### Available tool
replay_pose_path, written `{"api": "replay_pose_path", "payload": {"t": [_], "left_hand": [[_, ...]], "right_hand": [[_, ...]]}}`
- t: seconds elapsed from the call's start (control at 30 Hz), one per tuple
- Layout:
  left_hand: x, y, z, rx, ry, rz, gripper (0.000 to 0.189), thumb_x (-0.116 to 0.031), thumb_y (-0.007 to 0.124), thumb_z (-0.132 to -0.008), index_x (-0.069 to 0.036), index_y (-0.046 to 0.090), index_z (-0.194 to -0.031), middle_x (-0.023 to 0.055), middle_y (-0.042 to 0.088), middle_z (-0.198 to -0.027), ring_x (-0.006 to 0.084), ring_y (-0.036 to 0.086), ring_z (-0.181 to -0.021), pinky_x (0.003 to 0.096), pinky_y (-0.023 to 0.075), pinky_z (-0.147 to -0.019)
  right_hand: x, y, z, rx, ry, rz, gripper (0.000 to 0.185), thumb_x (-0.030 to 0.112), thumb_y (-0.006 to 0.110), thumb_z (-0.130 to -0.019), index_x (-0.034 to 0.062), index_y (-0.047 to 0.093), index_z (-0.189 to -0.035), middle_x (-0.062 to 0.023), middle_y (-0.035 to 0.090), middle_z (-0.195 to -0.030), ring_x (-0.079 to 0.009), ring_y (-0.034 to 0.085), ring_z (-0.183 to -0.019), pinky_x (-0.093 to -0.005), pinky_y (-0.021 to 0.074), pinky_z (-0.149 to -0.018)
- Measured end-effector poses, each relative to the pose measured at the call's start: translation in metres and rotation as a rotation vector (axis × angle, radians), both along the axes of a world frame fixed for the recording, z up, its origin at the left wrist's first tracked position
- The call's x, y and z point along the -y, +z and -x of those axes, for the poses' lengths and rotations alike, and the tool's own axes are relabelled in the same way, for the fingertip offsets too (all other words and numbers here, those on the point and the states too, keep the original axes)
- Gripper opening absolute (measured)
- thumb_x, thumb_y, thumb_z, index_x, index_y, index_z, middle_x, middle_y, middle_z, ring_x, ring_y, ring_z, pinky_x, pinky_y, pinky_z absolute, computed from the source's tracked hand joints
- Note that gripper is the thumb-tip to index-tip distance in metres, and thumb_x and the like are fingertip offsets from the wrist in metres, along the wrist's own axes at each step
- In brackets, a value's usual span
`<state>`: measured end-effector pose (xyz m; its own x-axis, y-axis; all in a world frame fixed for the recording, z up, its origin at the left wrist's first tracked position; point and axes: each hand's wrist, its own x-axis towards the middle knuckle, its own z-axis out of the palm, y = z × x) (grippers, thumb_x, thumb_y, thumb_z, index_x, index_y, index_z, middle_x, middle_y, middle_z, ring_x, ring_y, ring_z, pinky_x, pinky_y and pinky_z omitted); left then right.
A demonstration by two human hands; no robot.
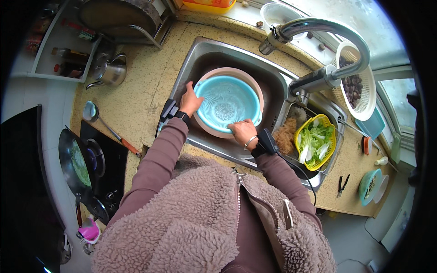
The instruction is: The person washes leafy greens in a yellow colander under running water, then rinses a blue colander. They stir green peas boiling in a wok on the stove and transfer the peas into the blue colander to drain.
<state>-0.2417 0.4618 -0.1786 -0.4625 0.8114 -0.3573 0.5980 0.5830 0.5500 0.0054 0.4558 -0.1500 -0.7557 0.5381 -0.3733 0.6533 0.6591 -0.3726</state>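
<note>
A light blue plastic colander sits in a pale pink basin inside the stainless steel sink. My left hand grips the colander's left rim, its thumb over the edge. Along the near right rim, my right hand holds on with fingers curled over it. The colander's ribbed bottom looks wet, and I see no food in it. To the right of the bowls, a yellow basket of cut leafy greens rests over the smaller sink bay, beside a tan scrubbing pad.
A chrome faucet arches over the sink's back right. The wok stands on the gas hob at left, near a ladle and steel kettle. At right are pliers-like cutters and a white basket of dark nuts.
</note>
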Motion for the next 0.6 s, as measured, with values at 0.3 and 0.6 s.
{"api": "replay_pose_path", "payload": {"t": [0.3, 0.6], "left_hand": [[-0.01, -0.051, -0.027, 0.888, 0.4, 0.256, 0.02, -0.022, 0.055, -0.09, -0.009, 0.059, -0.105, 0.0019, 0.063, -0.085, 0.0133, 0.06, -0.071, 0.0297, 0.0504, -0.06], [-0.014, -0.09, -0.048, 0.637, 0.182, 0.204, 0.021, -0.022, 0.053, -0.089, -0.004, 0.065, -0.087, 0.0094, 0.063, -0.074, 0.0197, 0.06, -0.058, 0.0343, 0.0505, -0.053]], "right_hand": [[-0.028, 0.069, -0.015, -0.032, 0.07, -0.382, 0.017, 0.011, 0.055, -0.075, 0.0175, 0.069, -0.069, -0.0033, 0.062, -0.068, -0.0199, 0.059, -0.079, -0.0494, 0.0284, -0.098], [-0.035, 0.077, -0.007, -0.023, 0.165, -0.373, 0.012, 0.008, 0.059, -0.068, 0.0144, 0.069, -0.064, -0.003, 0.059, -0.065, -0.0208, 0.056, -0.081, -0.0564, 0.0189, -0.105]]}}
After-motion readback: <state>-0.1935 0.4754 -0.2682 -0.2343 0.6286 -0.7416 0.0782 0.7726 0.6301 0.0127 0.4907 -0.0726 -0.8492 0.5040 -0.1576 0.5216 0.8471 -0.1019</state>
